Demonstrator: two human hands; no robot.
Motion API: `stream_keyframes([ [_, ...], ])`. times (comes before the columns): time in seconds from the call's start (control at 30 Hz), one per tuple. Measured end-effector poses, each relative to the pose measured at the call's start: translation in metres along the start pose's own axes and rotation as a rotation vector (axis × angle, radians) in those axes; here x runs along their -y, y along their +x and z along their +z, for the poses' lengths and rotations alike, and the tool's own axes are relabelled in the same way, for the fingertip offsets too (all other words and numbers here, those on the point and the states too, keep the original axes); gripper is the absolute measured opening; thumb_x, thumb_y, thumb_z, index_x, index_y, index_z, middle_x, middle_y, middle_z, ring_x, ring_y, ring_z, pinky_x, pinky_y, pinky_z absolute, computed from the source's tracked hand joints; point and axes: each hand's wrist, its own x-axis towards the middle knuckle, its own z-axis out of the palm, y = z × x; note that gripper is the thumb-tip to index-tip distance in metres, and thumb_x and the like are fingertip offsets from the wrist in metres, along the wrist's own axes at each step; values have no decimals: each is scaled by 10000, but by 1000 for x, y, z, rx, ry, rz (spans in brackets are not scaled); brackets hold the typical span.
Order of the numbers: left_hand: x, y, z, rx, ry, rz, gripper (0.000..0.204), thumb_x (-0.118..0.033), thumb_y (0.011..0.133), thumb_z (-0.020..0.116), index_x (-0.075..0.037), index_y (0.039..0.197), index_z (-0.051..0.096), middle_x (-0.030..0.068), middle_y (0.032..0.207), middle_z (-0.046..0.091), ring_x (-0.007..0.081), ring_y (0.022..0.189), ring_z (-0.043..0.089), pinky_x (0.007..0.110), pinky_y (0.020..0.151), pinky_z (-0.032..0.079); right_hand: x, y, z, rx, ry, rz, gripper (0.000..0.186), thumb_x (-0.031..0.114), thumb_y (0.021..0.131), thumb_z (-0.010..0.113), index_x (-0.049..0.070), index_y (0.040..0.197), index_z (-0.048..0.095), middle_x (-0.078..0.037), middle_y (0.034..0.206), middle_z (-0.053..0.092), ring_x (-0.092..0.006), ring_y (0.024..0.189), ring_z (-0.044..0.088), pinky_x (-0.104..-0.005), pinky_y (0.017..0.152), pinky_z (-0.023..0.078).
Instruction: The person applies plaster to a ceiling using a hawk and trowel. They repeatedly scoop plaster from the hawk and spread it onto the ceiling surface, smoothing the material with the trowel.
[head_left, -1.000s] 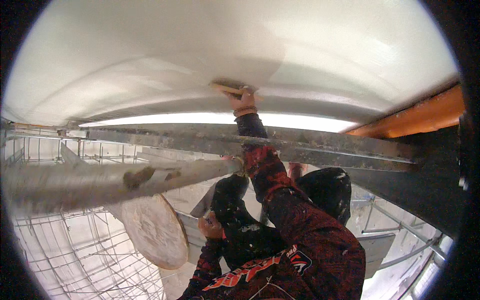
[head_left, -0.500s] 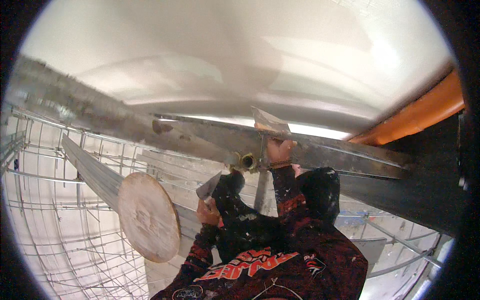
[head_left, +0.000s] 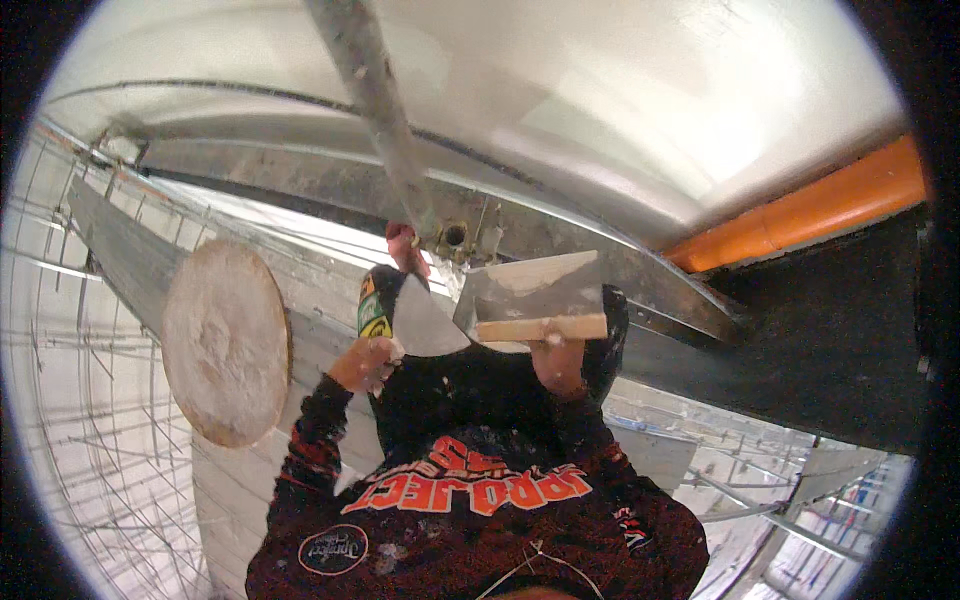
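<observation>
In front of my torso, my left hand (head_left: pixel 366 365) is closed on a putty knife, its broad triangular grey blade (head_left: pixel 428 320) pointing right. My right hand (head_left: pixel 560 362) grips a wide smoothing blade (head_left: pixel 535 290) by its pale wooden grip (head_left: pixel 540 328). That blade lies tilted, its metal face and a light smear along the far edge showing. The two blades are close together, and their near corners almost meet. White spots mark my left fingers. Most of my right fingers are hidden behind the wooden grip.
A round board (head_left: pixel 225 345) smeared white stands at left, beside a long grey plank (head_left: pixel 120 250). A metal pole (head_left: pixel 375 100) rises near a scaffold coupler (head_left: pixel 455 236). Scaffold tubes (head_left: pixel 800 530) lie below right. An orange pipe (head_left: pixel 800 215) runs along the right, under a smooth white curved surface (head_left: pixel 620 100).
My right hand has come down with the smoothing blade and turned it. The putty knife in my left hand has moved closer to it. The whole view has shifted.
</observation>
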Motion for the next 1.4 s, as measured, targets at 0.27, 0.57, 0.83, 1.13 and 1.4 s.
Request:
stream_keyframes([
  [0.27, -62, -50, 47, 52, 112, 17, 342, -413, 930, 481, -85, 959, 575, -7, 710, 569, 101, 571, 540, 231, 471, 425, 114, 43, -61, 821, 318, -628, 442, 212, 881, 481, 67, 1298, 474, -145, 1377, 432, -367, 1296, 369, -453, 1075, 295],
  [0.57, -85, -106, 72, -124, 231, 362, 431, -504, 909, 470, -89, 851, 571, -4, 637, 530, 81, 516, 503, 212, 445, 406, 77, 53, -31, 780, -441, -586, 620, 149, 788, 577, 143, 1376, 382, -93, 1414, 383, -329, 1297, 349, -437, 1096, 255],
  [0.83, -39, -150, -35, -928, 361, 515, 422, -438, 907, 532, -19, 924, 574, 15, 699, 525, 95, 607, 499, 253, 545, 435, 63, 46, 15, 493, 110, -217, 426, 131, 873, 467, -20, 1271, 471, -217, 1232, 532, -340, 1150, 518, -405, 971, 389],
  [1.13, 50, -289, -258, -1461, 1196, -377, 336, -338, 858, 549, -59, 1031, 624, 165, 1074, 605, 343, 1026, 567, 433, 872, 453, 21, 24, 21, 333, -10, -102, 414, 143, 902, 485, -50, 1268, 467, -222, 1151, 577, -290, 902, 598, -355, 763, 477],
  [1.4, 5, -256, -316, -1184, 1640, -798, 194, -124, 834, 495, -74, 963, 632, 126, 1027, 615, 311, 941, 622, 415, 774, 520, 6, 30, 39, 322, -161, -189, 403, 120, 906, 484, -50, 1270, 468, -233, 1173, 578, -303, 916, 621, -348, 768, 487],
])
